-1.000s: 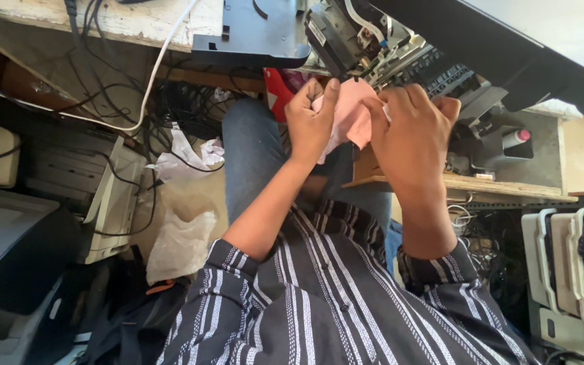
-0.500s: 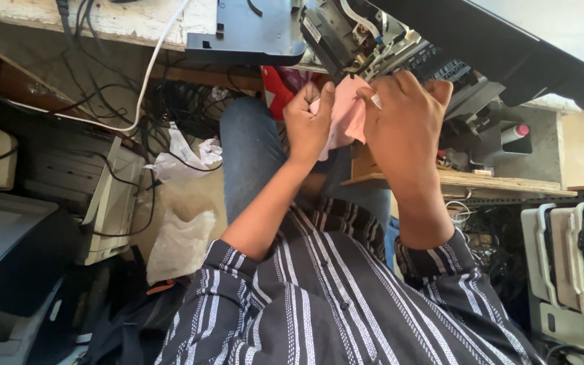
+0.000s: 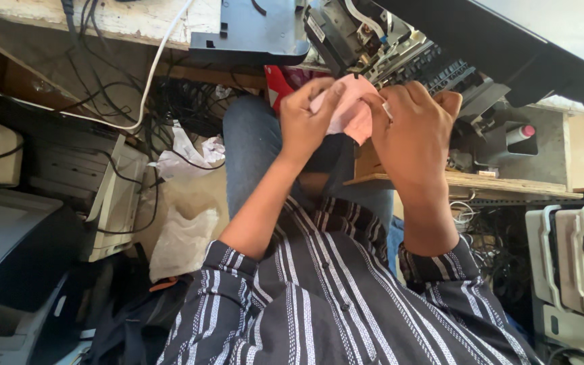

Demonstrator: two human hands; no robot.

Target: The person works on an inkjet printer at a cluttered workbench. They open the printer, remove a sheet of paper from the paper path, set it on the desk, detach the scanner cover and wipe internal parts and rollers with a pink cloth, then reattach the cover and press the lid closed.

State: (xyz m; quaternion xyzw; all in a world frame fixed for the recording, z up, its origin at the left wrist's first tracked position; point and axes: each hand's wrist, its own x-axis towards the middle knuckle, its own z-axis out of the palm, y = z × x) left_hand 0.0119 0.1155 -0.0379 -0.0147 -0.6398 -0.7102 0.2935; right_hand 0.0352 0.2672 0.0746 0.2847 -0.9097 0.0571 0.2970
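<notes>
Fingers (image 3: 319, 101) of both the left hand (image 3: 303, 125) and right hand (image 3: 410, 132) pinch a soft, light pink cloth (image 3: 346, 108), crumpled at twelve o'clock below the opened machine (image 3: 373, 40).

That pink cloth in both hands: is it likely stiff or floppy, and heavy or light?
Probably floppy: the pink cloth folds and bunches between the left hand and right hand. Likely light, since fingertips alone pinch it up. It looks soft, so hardly fragile or apt to roll.

pink cloth (image 3: 346, 108) mostly covered by both hands, opened machine (image 3: 400, 47) cut off at top edge
</notes>
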